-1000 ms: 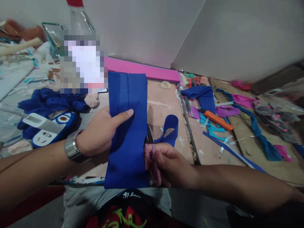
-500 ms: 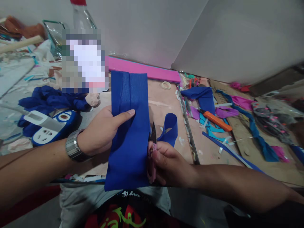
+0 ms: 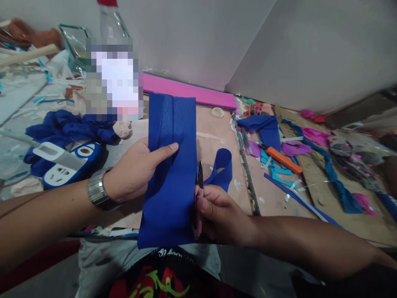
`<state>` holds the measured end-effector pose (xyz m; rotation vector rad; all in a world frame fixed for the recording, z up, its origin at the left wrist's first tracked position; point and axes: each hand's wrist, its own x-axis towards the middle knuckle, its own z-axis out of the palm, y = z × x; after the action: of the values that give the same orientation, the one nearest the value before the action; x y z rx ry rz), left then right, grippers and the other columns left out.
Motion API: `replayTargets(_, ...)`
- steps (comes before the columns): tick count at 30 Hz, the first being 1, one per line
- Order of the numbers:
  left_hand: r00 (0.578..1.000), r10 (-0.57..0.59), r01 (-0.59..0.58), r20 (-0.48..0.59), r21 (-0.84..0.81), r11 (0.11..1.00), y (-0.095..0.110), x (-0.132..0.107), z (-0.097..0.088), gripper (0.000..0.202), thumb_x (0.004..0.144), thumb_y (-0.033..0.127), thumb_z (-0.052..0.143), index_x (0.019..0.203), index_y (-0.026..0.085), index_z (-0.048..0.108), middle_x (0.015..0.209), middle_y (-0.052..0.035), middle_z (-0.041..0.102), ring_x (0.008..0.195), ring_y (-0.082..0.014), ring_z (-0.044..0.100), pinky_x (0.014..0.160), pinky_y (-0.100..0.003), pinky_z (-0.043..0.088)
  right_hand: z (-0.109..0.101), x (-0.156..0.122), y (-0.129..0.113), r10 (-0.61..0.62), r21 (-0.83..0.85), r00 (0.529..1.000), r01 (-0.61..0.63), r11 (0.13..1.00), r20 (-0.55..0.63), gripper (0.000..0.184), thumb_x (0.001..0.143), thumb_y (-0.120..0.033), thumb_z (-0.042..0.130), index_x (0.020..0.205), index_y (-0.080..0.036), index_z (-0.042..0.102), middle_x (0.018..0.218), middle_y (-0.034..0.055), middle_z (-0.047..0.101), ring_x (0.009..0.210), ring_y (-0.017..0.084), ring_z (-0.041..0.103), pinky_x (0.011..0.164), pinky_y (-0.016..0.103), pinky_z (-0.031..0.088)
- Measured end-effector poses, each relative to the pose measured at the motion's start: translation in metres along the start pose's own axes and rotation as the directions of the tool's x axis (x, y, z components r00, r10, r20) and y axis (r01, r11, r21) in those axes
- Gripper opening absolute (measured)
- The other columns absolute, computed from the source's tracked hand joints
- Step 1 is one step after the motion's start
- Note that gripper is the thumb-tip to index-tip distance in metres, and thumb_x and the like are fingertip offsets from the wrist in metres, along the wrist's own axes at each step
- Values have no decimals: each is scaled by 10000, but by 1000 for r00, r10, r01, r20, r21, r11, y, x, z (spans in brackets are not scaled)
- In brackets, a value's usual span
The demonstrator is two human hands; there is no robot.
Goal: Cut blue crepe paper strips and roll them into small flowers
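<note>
Around the work the counter (image 3: 214,138) is crowded: at left a crumpled blue bundle (image 3: 58,128) lies behind and under a rounded blue-and-white power strip (image 3: 66,165) with a pale plug in it, and farther back stands a clear bottle (image 3: 112,22) with a red cap, its lower part hidden by a pixelated patch. A long, flat pink strip (image 3: 189,92) runs along the foot of the grey wall (image 3: 186,41), with a pale ring (image 3: 217,112) just in front of it. To the right, an orange-handled cutter (image 3: 283,160) rests among blue, purple and turquoise scraps, near a brown board (image 3: 319,198) crossed by a twisted teal band (image 3: 333,176). The blue cloth (image 3: 170,194), matte, oblong and creased lengthwise near its top, is held upright over the counter's near edge by the left hand (image 3: 135,169), thumb flat on its face, fingers behind. The right hand (image 3: 221,215) is closed around the pink handles of dark-bladed scissors (image 3: 199,207), upright along the cloth's right edge; whether the blades touch it cannot be told. Just beyond, a narrow blue strip (image 3: 228,167) curls into a loop. The wrist at left wears a segmented metal band (image 3: 101,190). Below, the black shirt (image 3: 130,277) carries yellow-green lettering on red and small white script, neither securely readable.
</note>
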<state>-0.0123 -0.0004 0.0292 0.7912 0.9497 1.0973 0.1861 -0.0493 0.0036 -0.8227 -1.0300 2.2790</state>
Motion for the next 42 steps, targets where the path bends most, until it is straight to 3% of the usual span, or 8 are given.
replayTargets(11,1000,-8,8,29,-4,1000,0,0,0,321,857,320,762,1112,129,723,1023,-116,793,937,-307,766,804,-450,663,0,0,2,14,-10,1000,-15,1000,-24,499,864,-605,731,711,-152,589,557,-27,606,425,50,465,444,162,361)
replayTargets(19,1000,9,-9,4,17,1000,1,-1,0,326,838,341,775,1078,125,735,1048,-124,789,939,-313,763,849,-485,649,-3,0,5,1,-26,999,-2,1000,-41,495,870,-603,723,705,-152,606,549,-20,606,423,61,451,426,182,315)
replayTargets(30,1000,29,-29,-12,9,1000,1,-1,0,345,797,344,808,1073,146,746,1028,-96,790,965,-297,751,832,-426,652,-5,0,8,-15,-39,1000,14,999,-21,530,908,-608,673,662,-141,626,528,-19,559,452,68,446,449,204,313)
replayTargets(35,1000,8,-8,-6,3,1000,1,-1,0,256,837,329,770,1022,152,747,1001,-82,793,869,-260,759,755,-375,659,-7,-1,8,-3,-85,999,1,996,-32,553,914,-640,643,669,-144,617,507,-29,542,435,67,442,436,200,307)
replayTargets(42,1000,-5,5,-8,11,1000,1,-2,-1,293,838,342,777,1054,148,737,1045,-100,791,903,-273,758,809,-414,652,-5,-1,7,-4,-68,999,1,998,-45,548,906,-633,659,663,-144,622,526,-15,564,454,68,441,443,202,304)
